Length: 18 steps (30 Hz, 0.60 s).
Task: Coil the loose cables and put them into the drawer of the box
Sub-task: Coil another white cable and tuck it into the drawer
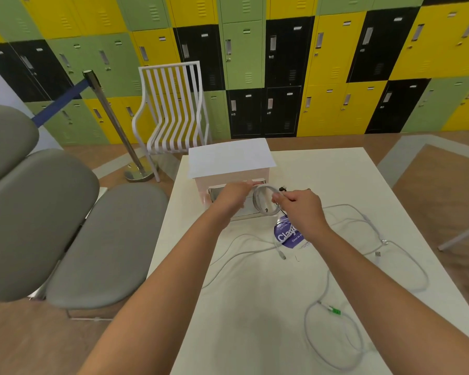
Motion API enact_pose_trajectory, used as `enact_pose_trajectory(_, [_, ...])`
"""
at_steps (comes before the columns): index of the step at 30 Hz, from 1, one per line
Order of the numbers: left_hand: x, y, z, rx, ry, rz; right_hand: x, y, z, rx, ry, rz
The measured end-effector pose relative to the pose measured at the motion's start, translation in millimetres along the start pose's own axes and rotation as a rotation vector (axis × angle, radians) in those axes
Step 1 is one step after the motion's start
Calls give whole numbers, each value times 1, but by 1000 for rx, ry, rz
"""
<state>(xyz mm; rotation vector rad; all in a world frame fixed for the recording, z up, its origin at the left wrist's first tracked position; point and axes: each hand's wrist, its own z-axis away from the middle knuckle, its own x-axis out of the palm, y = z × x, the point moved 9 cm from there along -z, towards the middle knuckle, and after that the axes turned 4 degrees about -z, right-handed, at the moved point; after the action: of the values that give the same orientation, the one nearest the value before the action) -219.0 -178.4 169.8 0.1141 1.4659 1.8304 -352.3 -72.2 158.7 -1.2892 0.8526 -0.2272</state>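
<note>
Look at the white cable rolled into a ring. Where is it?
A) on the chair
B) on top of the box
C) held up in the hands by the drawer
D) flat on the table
C: both the left hand and right hand hold the coiled cable above the open drawer of the box.

The open drawer (pixel 244 209) mouth is partly blocked by both hands and the coiled cable (pixel 266 199) held above it. Loose cables (pixel 363 220) are strewn over the table (pixel 255 307) right and near side; bare surface is seen centrally and far right.
</note>
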Motion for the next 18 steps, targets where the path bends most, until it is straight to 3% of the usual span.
enact_pose_trajectory(3, [8, 0, 5, -31, -154, 140, -4, 2, -1, 26, 44, 21])
enact_pose_trajectory(7, [12, 0, 8, 19, -271, 131, -4, 1, -1, 24, 39, 20])
enact_pose_trajectory(14, [5, -10, 7, 5, -112, 237, 3, -4, 6, 26, -33, -34])
enact_pose_trajectory(18, [-7, -8, -2, 116, 102, -72, 4, -4, 5, 27, -44, -50])
